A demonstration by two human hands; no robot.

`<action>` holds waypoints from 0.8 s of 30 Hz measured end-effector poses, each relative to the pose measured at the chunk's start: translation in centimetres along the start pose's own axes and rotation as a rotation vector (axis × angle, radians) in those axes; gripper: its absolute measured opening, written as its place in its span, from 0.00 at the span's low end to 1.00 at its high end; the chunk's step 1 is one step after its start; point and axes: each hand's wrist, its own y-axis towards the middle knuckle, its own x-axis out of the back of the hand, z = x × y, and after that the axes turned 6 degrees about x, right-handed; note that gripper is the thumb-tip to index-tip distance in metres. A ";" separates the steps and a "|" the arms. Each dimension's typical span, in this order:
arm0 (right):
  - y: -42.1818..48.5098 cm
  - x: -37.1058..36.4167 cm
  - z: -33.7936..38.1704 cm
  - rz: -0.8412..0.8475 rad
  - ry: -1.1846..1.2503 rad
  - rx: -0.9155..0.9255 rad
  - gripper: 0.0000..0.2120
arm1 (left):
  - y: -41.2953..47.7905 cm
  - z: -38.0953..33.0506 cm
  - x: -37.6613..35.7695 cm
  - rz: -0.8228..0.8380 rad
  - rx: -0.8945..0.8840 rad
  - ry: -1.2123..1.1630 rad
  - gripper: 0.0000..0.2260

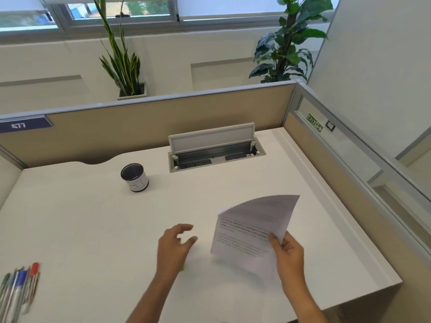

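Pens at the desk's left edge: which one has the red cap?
The red-capped pen is the rightmost of the bunch; the other pens to its left show blue, grey or green.

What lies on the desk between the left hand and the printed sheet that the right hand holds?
Nothing: the head view shows only a narrow strip of bare white desk between the left hand and the sheet.
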 end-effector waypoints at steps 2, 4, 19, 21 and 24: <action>0.5 -0.3 -0.1 0.032 -0.014 -0.058 0.10 | 0.5 2.3 2.1 -0.092 0.098 0.136 0.14; 0.6 -1.0 -0.6 0.115 -0.074 -0.161 0.09 | 0.8 4.5 3.8 -0.105 0.197 0.168 0.16; 0.8 -8.8 -6.1 0.330 -0.342 -0.304 0.08 | 1.8 7.1 5.2 0.043 0.521 -0.162 0.18; 1.0 -9.1 -6.3 0.337 -0.376 -0.296 0.08 | 1.8 7.1 5.0 0.045 0.514 -0.164 0.18; 1.3 -9.1 -6.6 0.341 -0.407 -0.290 0.08 | 2.0 7.2 5.0 0.057 0.510 -0.163 0.17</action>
